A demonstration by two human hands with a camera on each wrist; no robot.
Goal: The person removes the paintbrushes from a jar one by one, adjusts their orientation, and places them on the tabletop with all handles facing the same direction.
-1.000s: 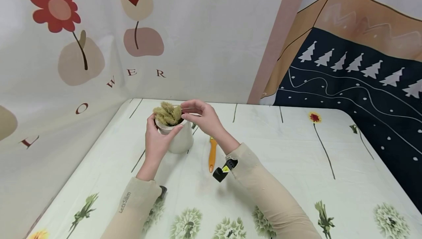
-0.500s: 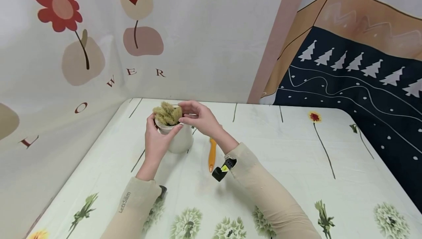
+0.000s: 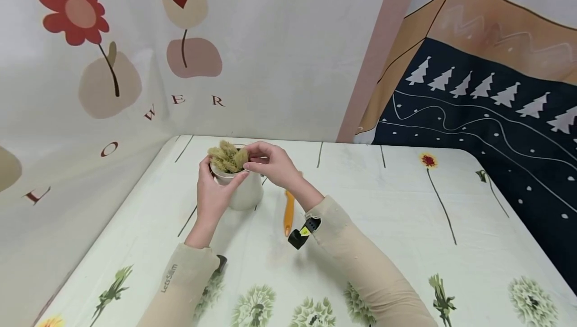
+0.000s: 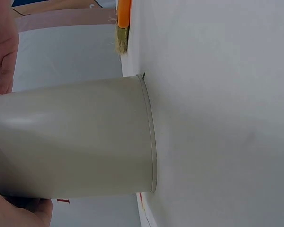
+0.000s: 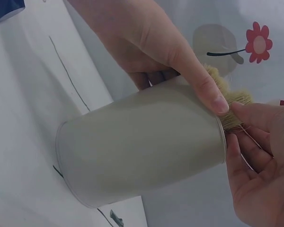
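Observation:
An off-white pot [image 3: 247, 194] stands upright on the table, filled with straw-coloured bristly tufts [image 3: 223, 156]. Around its rim my left hand [image 3: 212, 197] grips, thumb on the near right side and fingers on the left. My right hand [image 3: 277, 167] is at the rim's right edge. In the right wrist view, its thumb and fingers pinch a bristly tuft [image 5: 235, 124] just above the rim, beside my left thumb [image 5: 213, 97]. What lies below the rim inside the pot [image 4: 75, 142] is hidden.
Right of the pot lies a paintbrush with an orange handle [image 3: 289, 214] and pale bristles [image 4: 122, 41], partly behind my right forearm. The flower-print tablecloth [image 3: 383, 207] covers the table. Printed curtains [image 3: 279, 66] hang along its back and sides.
My right thumb and fingers have shifted slightly left and down at the tufts. The left hand and the pot have stayed in place.

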